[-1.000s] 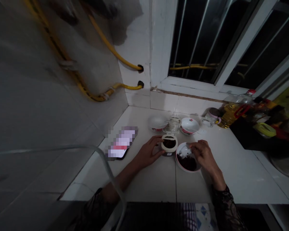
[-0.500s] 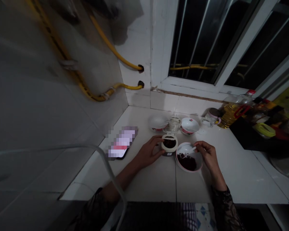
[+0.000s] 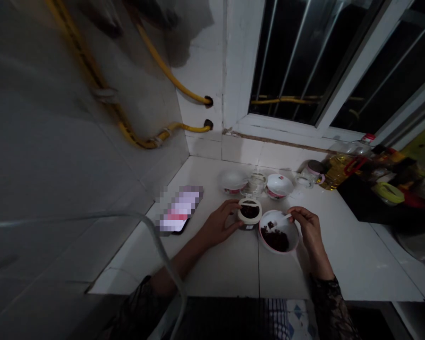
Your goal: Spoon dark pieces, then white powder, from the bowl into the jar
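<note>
My left hand (image 3: 222, 222) grips a small open jar (image 3: 250, 221) with a pale rim from its left side, fingers curved around it. Dark, crumbly stuff (image 3: 250, 210) shows inside the jar. Just to its right, a white bowl (image 3: 293, 238) with a pink rim holds a dark, clumpy mass (image 3: 276, 242). Over the bowl's far right rim, my right hand (image 3: 306, 226) pinches the handle of a small white spoon (image 3: 282, 219). Some dark bits sit at the spoon's tip, inside the bowl.
Two more bowls (image 3: 279, 185) and a clear glass container (image 3: 258, 183) stand behind. A phone (image 3: 180, 210) lies on the left. An oil bottle (image 3: 336, 170) and seasoning containers (image 3: 389, 192) crowd the right. A pale cable (image 3: 163, 255) crosses in front of my left arm.
My right hand has shifted slightly right with the spoon, and dark bits now show at the spoon's tip. My left hand and the jar have hardly moved.
</note>
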